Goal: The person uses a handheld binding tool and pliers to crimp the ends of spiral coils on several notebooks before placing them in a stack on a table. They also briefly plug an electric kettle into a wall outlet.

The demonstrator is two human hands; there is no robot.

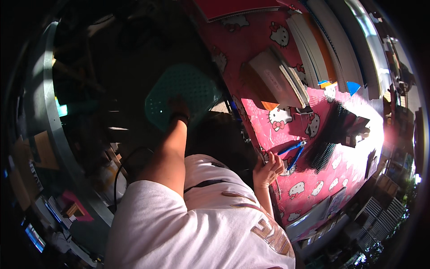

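Note:
My left hand (178, 106) reaches down to a green plastic stool (192, 85) with a perforated seat. In the deep shadow its fingers show only faintly, spread over the seat. At the near left edge of the pink-covered table (280, 181), my right hand (268, 171) rests with its fingers apart and nothing in them. Just beyond its fingertips lie blue-handled pliers (293, 152), their handles spread. To the right of the pliers is a heap of black binding combs (323, 150), partly washed out by sunlight.
A stack of small booklets (275, 80) lies farther back on the table, beside a row of thick books (331, 40). A red spiral-bound book (237, 8) is at the far edge. On the left runs a grey-green table edge (56, 130). A black cable (117, 179) hangs near it.

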